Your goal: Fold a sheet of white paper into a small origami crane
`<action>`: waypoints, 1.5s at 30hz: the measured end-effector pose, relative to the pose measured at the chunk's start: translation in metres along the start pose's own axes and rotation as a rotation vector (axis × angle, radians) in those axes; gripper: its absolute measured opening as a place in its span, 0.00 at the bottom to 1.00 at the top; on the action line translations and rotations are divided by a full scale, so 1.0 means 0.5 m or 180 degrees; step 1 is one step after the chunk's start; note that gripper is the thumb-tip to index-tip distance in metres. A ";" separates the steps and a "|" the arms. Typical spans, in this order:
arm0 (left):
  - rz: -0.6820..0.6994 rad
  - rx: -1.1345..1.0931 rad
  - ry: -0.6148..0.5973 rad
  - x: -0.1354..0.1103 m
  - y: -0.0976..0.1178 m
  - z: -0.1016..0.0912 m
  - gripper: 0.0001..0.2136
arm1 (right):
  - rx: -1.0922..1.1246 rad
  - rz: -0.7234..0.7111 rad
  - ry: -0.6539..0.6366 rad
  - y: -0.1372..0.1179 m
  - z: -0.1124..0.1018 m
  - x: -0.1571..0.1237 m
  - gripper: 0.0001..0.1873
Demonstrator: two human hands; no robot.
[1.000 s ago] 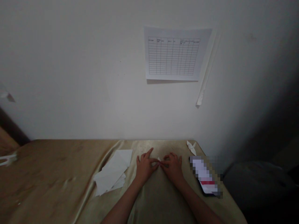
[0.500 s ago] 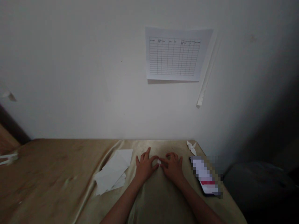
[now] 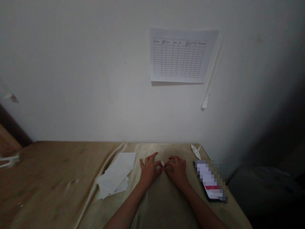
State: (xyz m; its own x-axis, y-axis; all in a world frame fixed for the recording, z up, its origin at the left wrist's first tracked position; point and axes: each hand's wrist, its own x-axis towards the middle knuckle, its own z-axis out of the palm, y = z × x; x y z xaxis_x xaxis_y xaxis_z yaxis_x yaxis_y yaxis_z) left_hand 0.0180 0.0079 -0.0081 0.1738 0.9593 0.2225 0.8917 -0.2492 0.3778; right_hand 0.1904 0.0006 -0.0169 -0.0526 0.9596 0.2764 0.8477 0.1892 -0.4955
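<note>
Your left hand and right hand meet, both pinching the small paper piece; press it flat on the tabletop, creasing evenly.

Loose white paper sheets lie on the tan cloth-covered table, a black smartphone at its right edge, a folded white paper shape at the far-right corner.

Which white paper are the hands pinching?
The tiny white folded paper between the left hand and right hand; the pile of white paper sheets lies untouched beside them.
</note>
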 end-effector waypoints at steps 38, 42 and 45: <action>0.0006 0.0054 -0.0414 0.019 -0.024 -0.001 0.21 | -0.0144 0.0092 0.0009 0.016 0.011 0.002 0.18; -0.0009 -0.0103 -0.0226 0.016 -0.022 -0.005 0.22 | -0.0032 0.0041 0.0013 0.020 0.013 0.003 0.15; 0.0002 -0.0210 -0.0145 0.013 -0.017 -0.008 0.22 | 0.0116 -0.0045 0.0024 0.022 0.014 0.005 0.12</action>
State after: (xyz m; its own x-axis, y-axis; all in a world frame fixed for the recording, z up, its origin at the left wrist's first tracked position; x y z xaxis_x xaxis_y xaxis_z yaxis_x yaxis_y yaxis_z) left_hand 0.0099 0.0160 -0.0063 0.1944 0.9639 0.1821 0.8625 -0.2564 0.4363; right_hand 0.1960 0.0065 -0.0273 -0.0603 0.9552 0.2896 0.8272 0.2102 -0.5212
